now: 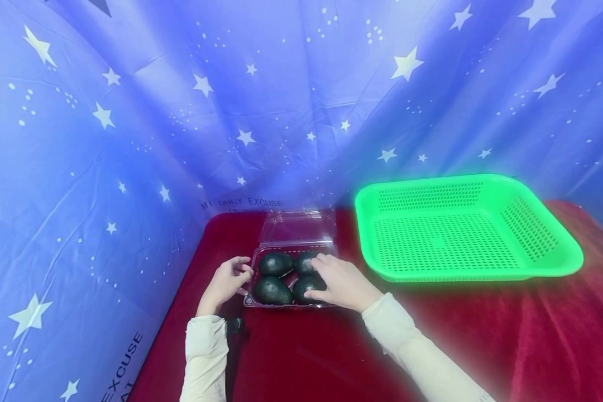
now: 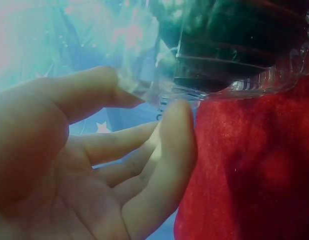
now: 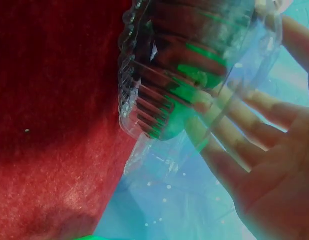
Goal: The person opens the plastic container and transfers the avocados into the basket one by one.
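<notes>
In the head view, a clear plastic container (image 1: 249, 302) holds several dark green oval fruits (image 1: 273, 291), its lid (image 1: 297, 228) raised at the back. My left hand (image 1: 226, 285) is at the container's left side, fingers loosely bent. The left wrist view shows the thumb and a fingertip of that hand (image 2: 119, 150) at the plastic's lower corner (image 2: 167, 90), without a visible firm grip. My right hand (image 1: 344, 282) reaches over the right-hand fruits, thumb and fingers spread across them. In the right wrist view, fingers of this hand (image 3: 254, 135) show partly through clear plastic (image 3: 129, 112).
A bright green perforated basket (image 1: 548, 268) stands on the red cloth (image 1: 301, 357) to the right of the container. Blue fabric with white stars (image 1: 281, 84) hangs behind and at the sides.
</notes>
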`<action>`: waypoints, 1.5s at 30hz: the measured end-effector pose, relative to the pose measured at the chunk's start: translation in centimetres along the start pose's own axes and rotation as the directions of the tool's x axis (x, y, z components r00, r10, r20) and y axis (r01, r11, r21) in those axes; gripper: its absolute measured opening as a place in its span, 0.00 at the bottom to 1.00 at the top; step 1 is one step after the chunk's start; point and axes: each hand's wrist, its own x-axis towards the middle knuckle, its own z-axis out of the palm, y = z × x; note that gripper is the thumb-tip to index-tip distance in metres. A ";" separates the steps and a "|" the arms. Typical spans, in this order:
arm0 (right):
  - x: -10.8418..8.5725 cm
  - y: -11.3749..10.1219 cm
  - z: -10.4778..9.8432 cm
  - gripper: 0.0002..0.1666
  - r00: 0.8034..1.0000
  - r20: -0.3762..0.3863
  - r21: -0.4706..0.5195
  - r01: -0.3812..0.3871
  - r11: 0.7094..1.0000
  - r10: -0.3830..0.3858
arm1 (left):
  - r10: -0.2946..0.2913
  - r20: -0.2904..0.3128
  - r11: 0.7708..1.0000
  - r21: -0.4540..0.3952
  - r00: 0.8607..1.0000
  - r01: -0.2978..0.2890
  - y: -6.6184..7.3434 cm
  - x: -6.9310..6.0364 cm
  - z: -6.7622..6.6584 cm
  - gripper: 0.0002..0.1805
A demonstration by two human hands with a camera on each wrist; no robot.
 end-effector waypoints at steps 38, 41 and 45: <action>0.3 -1.0 0.4 0.29 0.998 0.031 0.006 0.056 0.998 -0.056 | -0.008 0.052 0.994 -0.109 0.999 0.014 0.1 -0.1 0.0 0.24; 0.3 -1.0 0.3 0.30 0.998 0.028 0.014 0.057 0.998 -0.057 | -0.015 0.047 0.994 -0.111 0.999 0.020 0.1 0.0 0.0 0.24; 0.3 -1.0 0.0 0.30 0.998 0.017 0.017 0.063 0.998 -0.063 | -0.022 0.042 0.993 -0.116 0.999 0.027 0.0 0.1 0.0 0.24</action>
